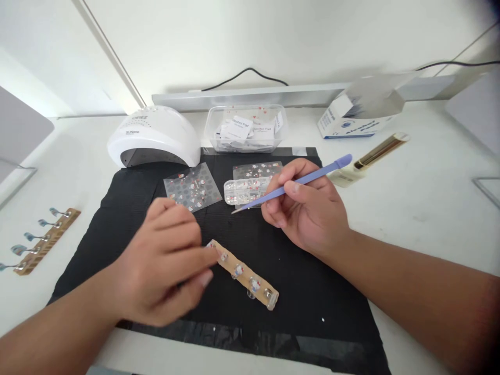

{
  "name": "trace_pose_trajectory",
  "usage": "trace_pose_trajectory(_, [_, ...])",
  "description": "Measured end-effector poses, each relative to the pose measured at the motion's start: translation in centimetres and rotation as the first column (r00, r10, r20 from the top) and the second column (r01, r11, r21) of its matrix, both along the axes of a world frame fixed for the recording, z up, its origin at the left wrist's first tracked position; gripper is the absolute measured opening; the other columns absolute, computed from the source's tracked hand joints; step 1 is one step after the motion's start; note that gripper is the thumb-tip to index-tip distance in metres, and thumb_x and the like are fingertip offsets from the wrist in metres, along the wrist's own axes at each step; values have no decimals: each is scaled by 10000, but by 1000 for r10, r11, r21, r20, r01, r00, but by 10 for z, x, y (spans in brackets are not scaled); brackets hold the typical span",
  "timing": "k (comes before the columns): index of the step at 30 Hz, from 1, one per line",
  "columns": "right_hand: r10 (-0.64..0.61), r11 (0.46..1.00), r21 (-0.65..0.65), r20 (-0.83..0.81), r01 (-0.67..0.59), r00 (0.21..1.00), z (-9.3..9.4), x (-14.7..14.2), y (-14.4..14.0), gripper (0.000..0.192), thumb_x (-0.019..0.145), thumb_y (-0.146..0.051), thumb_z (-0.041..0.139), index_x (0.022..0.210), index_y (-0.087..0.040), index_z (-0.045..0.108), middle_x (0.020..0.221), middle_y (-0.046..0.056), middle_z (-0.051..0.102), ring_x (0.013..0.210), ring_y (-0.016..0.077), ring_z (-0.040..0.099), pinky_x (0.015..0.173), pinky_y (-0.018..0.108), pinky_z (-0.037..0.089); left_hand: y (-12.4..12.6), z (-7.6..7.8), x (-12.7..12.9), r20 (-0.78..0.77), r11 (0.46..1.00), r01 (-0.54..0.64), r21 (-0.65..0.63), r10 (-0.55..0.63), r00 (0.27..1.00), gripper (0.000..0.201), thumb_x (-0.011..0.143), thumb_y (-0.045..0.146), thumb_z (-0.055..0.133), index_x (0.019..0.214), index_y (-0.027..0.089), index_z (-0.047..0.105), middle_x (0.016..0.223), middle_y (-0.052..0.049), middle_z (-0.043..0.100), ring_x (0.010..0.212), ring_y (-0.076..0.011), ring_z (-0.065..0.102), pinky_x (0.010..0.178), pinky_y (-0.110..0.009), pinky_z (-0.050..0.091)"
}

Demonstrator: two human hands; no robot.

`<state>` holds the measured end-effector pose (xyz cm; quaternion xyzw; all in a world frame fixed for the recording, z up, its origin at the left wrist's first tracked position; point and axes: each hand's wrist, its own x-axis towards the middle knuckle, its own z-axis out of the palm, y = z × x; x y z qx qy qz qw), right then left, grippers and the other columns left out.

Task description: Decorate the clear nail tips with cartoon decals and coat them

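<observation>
My left hand [166, 265] pinches one end of a wooden strip [246, 278] that carries several clear nail tips with small decorations, and holds it just over a black mat [308, 281]. My right hand [307, 205] grips a lilac stick tool [308, 178] like a pen, its pale tip pointing left toward a clear gem box [244, 191]. Two sticker sheets lie beyond my hands: one [192, 187] to the left of the gem box, the other [255, 170] partly under it.
A white nail lamp [154, 136] stands at the back left. A clear tub of alcohol pads [247, 127] and a white pad box [357, 117] sit along the back. A gold-capped bottle [367, 159] lies right of the mat. Another wooden strip with blue tips [41, 245] rests far left.
</observation>
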<state>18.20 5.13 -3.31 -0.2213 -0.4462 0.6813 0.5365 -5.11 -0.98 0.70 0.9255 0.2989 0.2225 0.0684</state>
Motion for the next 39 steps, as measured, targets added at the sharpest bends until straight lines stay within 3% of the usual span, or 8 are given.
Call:
trace_pose_trajectory(3, [-78, 996, 53, -16, 79, 997, 0, 0, -5, 162, 847, -289, 668, 801, -229, 525, 611, -57, 657, 380, 89, 503, 404, 251, 382, 16, -5, -18, 127, 969, -240, 63, 231, 965, 74, 822, 136, 579, 854, 201, 593, 688, 7, 527, 686, -168, 490, 690, -353, 403])
trace_pose_trajectory(5, [-124, 989, 84, -2, 124, 992, -2, -1, -9, 159, 854, -303, 662, 809, -229, 528, 637, -48, 685, 398, 99, 531, 416, 258, 405, 28, -11, -28, 172, 881, -472, 36, 460, 871, 82, 836, 212, 595, 914, 188, 606, 820, -26, 583, 787, -192, 546, 748, -357, 460])
trace_pose_trajectory(8, [-204, 968, 152, 24, 198, 979, -4, -2, -13, 143, 861, -314, 661, 826, -226, 553, 671, -39, 719, 445, 109, 582, 458, 263, 443, 43, -20, -37, 3, 708, -702, -77, 704, 710, 465, 837, 407, 599, 1235, 169, 582, 1187, -116, 613, 1120, -301, 541, 995, -480, 431])
trace_pose_trajectory(11, [-277, 941, 213, 51, 261, 959, -1, -3, -18, 154, 857, -335, 676, 838, -226, 570, 697, -33, 736, 495, 112, 622, 513, 266, 484, 49, -25, -38, -295, 623, -763, -172, 706, 643, 776, 819, 594, 583, 1484, 239, 399, 1487, -119, 464, 1349, -393, 366, 1096, -571, 317])
trace_pose_trajectory(18, [-302, 947, 115, -1, 300, 953, 26, 15, -38, 194, 850, -373, 676, 822, -246, 531, 663, -48, 716, 493, 127, 629, 512, 278, 505, 51, -26, -30, -397, 652, -737, -179, 637, 660, 890, 804, 648, 574, 1556, 290, 260, 1553, -73, 423, 1393, -406, 321, 1090, -572, 299])
trace_pose_trajectory(23, [-347, 925, 162, -4, 343, 938, 25, 42, -40, 220, 818, -385, 711, 808, -248, 539, 658, -42, 725, 463, 130, 621, 485, 275, 501, 50, -24, -29, -399, 664, -734, -140, 641, 656, 847, 812, 625, 590, 1538, 287, 316, 1496, -94, 495, 1342, -403, 386, 1074, -555, 318])
trace_pose_trajectory(34, [-306, 937, 170, -31, 307, 952, 19, 47, -43, 156, 847, -366, 685, 815, -250, 586, 651, -34, 699, 582, 144, 638, 637, 311, 531, 38, -29, -25, -202, 701, -713, -6, 697, 688, 601, 894, 448, 580, 1427, 187, 486, 1293, -110, 647, 1186, -305, 577, 1008, -403, 464])
trace_pose_trajectory(39, [-279, 935, 220, -22, 277, 960, 25, 47, -55, 147, 850, -387, 682, 830, -264, 604, 674, -27, 699, 676, 180, 667, 793, 386, 541, 28, -9, -5, -70, 769, -629, 109, 637, 767, 474, 930, 417, 549, 1345, 187, 537, 1167, -111, 687, 1113, -276, 612, 987, -403, 488])
